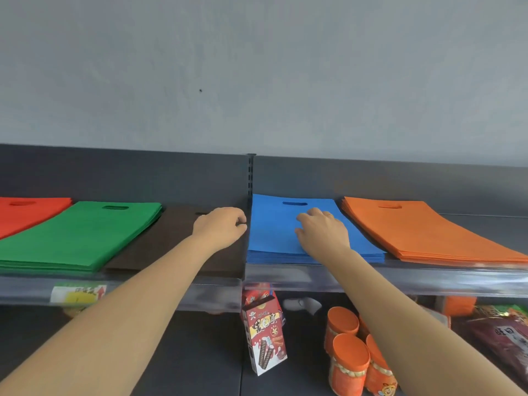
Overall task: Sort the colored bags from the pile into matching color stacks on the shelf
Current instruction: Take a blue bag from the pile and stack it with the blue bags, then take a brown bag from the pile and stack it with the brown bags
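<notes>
Five stacks of flat bags lie side by side on the upper shelf [400,278]: red [25,215] at far left, then green [80,235], dark brown [160,241], blue [274,224] and orange [423,230]. My left hand [221,225] hovers over the right edge of the brown stack, fingers curled, near the shelf divider; whether it pinches a bag edge is unclear. My right hand [323,228] rests on top of the blue stack with fingers spread flat.
A slotted upright post [251,175] divides the shelf between brown and blue. Below stand a snack box [265,335], orange-lidded jars [348,355] and dark red packets [503,335]. A price label [78,294] sits on the left shelf rail.
</notes>
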Available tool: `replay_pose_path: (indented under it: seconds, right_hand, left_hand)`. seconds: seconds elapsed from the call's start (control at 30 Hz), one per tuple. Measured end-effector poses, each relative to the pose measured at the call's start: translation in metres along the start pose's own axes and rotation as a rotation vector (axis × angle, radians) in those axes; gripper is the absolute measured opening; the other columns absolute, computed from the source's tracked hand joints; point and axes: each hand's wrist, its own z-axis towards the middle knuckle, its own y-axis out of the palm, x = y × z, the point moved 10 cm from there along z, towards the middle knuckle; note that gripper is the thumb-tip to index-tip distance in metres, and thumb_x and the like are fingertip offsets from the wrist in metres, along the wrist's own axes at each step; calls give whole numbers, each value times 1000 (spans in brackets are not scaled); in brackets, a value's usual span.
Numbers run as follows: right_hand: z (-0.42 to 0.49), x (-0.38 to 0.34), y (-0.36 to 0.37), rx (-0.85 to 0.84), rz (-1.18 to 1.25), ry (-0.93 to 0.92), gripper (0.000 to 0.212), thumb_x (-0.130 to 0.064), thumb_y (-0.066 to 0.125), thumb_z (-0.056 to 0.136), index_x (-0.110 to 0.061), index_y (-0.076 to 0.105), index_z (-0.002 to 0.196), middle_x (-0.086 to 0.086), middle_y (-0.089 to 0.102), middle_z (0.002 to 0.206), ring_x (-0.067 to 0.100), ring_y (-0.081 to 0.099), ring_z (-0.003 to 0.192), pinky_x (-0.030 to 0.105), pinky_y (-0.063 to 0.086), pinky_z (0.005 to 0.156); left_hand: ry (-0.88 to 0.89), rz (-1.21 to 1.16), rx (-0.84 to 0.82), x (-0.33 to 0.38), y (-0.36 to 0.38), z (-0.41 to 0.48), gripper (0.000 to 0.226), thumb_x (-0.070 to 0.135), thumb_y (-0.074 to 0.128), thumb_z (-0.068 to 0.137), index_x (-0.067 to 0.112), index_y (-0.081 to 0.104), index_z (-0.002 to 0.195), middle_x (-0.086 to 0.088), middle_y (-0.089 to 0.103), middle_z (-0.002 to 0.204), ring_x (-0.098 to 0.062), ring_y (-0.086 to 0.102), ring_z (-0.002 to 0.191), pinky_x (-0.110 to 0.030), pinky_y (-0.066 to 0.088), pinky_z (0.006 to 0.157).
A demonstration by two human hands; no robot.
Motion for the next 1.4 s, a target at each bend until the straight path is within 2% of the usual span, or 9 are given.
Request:
replay_pose_path:
  seconds: [0.07, 0.13, 0.2, 0.43, 0.57, 0.87, 1.07, 1.23, 1.4]
  right_hand:
    - [7, -44, -4, 22, 22, -77, 22, -22, 38, 97, -11, 55, 102, 6, 56, 110, 28, 52, 100, 31, 36, 70]
    - [12, -96, -8, 41, 63, -156, 29, -28, 38, 99, -13, 56, 118, 5, 56, 118, 28, 52, 107, 34, 42, 78]
    - [14, -153, -17, 94, 98, -226, 34, -34, 38, 99, -18, 55, 124, 3, 58, 120, 27, 52, 111, 36, 43, 83]
    - [14, -348, -44, 212, 176, -425, 39, -45, 40, 96, -21, 58, 122, -1, 62, 113, 25, 54, 108, 36, 42, 84]
    - [18, -452, -46, 200, 233, -542, 42, -46, 39, 97, -22, 54, 128, 0, 60, 118, 25, 52, 112, 36, 41, 88]
    - [35, -659, -38, 210, 431, -759, 36, -39, 43, 96, -21, 59, 123, 2, 62, 115, 29, 52, 111, 39, 41, 88]
    - [50, -777, -36, 177, 495, -935, 35, -37, 39, 98, -23, 55, 126, 1, 59, 119, 26, 50, 114, 36, 40, 88]
    - [61, -865, -32, 82, 538, -1010, 37, -37, 40, 98, -25, 51, 130, 1, 58, 123, 26, 51, 115, 37, 42, 90]
    - [76, -935, -19, -42, 532, -990, 39, -38, 40, 99, -25, 47, 135, 2, 54, 128, 27, 48, 120, 38, 42, 92]
  left_hand:
    - [-5, 50, 34, -28, -18, -14, 23, 30, 42, 96, 29, 59, 112, 11, 62, 114, -15, 57, 105, -31, 43, 83]
    - [-13, 103, 84, -65, -40, -30, 20, 29, 43, 95, 28, 59, 106, 11, 63, 107, -16, 57, 99, -30, 42, 78]
    - [-24, 163, 118, -111, -62, -51, 17, 29, 43, 94, 26, 57, 104, 10, 62, 102, -17, 58, 97, -29, 39, 73]
    - [-106, 373, 181, -281, -135, -128, 19, 32, 46, 96, 24, 52, 112, 4, 60, 110, -21, 58, 101, -35, 43, 80]
    - [-201, 421, 186, -369, -161, -165, 16, 33, 45, 95, 24, 52, 107, 3, 60, 108, -22, 57, 99, -36, 44, 80]
    - [-437, 496, 248, -545, -208, -221, 21, 33, 42, 95, 26, 60, 101, 5, 62, 105, -21, 58, 101, -35, 44, 82]
    - [-569, 533, 279, -639, -244, -237, 22, 32, 41, 95, 27, 61, 103, 5, 62, 107, -21, 58, 102, -33, 43, 80]
    - [-650, 550, 265, -721, -265, -256, 22, 31, 41, 95, 28, 60, 105, 6, 65, 108, -20, 59, 102, -34, 44, 83]
    - [-567, 422, 218, -805, -271, -242, 22, 30, 47, 94, 28, 60, 112, 8, 63, 114, -14, 57, 107, -34, 44, 90]
